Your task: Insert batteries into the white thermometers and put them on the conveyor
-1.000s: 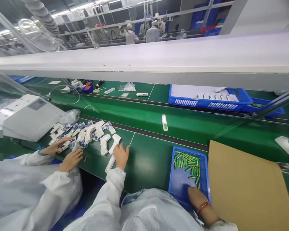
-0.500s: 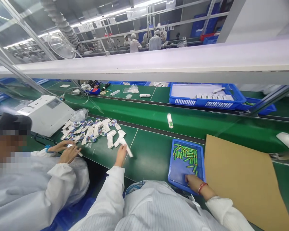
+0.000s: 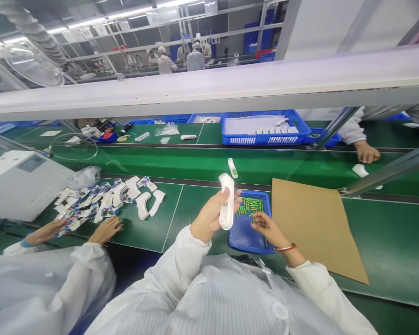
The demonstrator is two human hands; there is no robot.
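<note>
My left hand (image 3: 209, 211) holds up a white gun-shaped plastic device (image 3: 226, 204), which looks like a handheld thermometer, with an open hollow in its handle. Close to its right, my right hand (image 3: 267, 229) is closed in a pinch over the blue tray (image 3: 246, 246), and a bit of a green battery shows at its fingertips. Several green batteries (image 3: 251, 204) lie in the tray's far part. Two white devices (image 3: 150, 204) lie on the table to the left.
Left, a co-worker's hands (image 3: 106, 229) are by a pile of white devices (image 3: 101, 197). Cardboard (image 3: 310, 228) lies right of the tray. One white device (image 3: 232, 168) rests on the green belt (image 3: 160, 160). Behind stands a blue basket (image 3: 265, 139). Another person's hand (image 3: 367, 151) is far right.
My left hand has lifted the white device from the table and brought it right, near the tray. My right hand has risen from the tray's near corner. The view has turned right.
</note>
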